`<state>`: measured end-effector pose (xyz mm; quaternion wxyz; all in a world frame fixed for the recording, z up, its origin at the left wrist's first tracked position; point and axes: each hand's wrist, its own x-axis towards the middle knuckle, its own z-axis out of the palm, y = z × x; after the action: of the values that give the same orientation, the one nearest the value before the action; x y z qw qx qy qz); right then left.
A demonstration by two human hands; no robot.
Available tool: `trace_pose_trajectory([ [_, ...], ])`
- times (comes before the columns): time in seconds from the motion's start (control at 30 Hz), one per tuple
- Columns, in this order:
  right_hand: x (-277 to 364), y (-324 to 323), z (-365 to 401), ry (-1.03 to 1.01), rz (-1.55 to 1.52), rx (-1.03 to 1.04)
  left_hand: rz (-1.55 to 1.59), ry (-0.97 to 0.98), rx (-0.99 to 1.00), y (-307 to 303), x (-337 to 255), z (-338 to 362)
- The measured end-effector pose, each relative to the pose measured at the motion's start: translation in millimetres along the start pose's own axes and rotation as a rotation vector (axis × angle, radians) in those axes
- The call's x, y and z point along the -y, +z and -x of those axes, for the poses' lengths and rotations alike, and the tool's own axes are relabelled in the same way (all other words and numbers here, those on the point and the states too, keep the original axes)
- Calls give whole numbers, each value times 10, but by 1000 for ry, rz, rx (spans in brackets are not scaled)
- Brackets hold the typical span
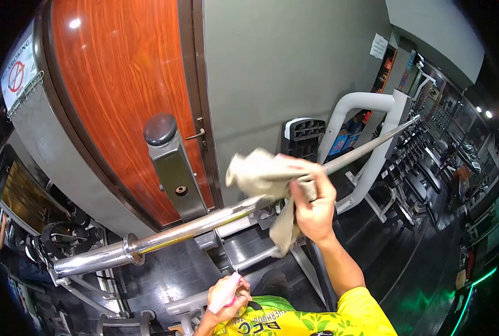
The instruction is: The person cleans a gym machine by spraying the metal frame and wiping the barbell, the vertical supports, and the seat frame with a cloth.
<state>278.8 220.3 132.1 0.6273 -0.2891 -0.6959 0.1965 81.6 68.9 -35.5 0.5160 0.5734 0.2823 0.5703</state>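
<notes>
A long steel barbell (pixel 204 225) slants across the view, its thick sleeve end at lower left and its far end at upper right. My right hand (pixel 315 210) is closed on a beige cloth (pixel 263 172), which drapes over the middle of the bar and hangs below it. The cloth is slightly blurred. Close to my body, below the bar, my left hand (pixel 227 294) grips a small white-and-pink spray bottle (pixel 225 292); my fingers hide part of it.
A metal upright (pixel 176 168) with a black cap stands behind the bar, before a wooden door (pixel 120 84). A white tubular frame (pixel 367 106) rises at right. Dumbbell racks (pixel 406 173) line the far right. Bench parts lie below the bar.
</notes>
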Motion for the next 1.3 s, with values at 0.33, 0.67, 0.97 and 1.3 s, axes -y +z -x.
trace_pose_trajectory([
  [0.33,-356,9,299,-271,736,299,-37,33,-14,-6,-30,44],
  [0.67,-199,-150,-78,-224,788,623,172,68,-95,70,-24,-31],
  [0.97,-434,-476,-215,-84,541,527,-16,105,-67,2,-100,-113],
  [1.3,-465,-434,-3,-141,639,485,-49,131,84,10,-9,-298],
])
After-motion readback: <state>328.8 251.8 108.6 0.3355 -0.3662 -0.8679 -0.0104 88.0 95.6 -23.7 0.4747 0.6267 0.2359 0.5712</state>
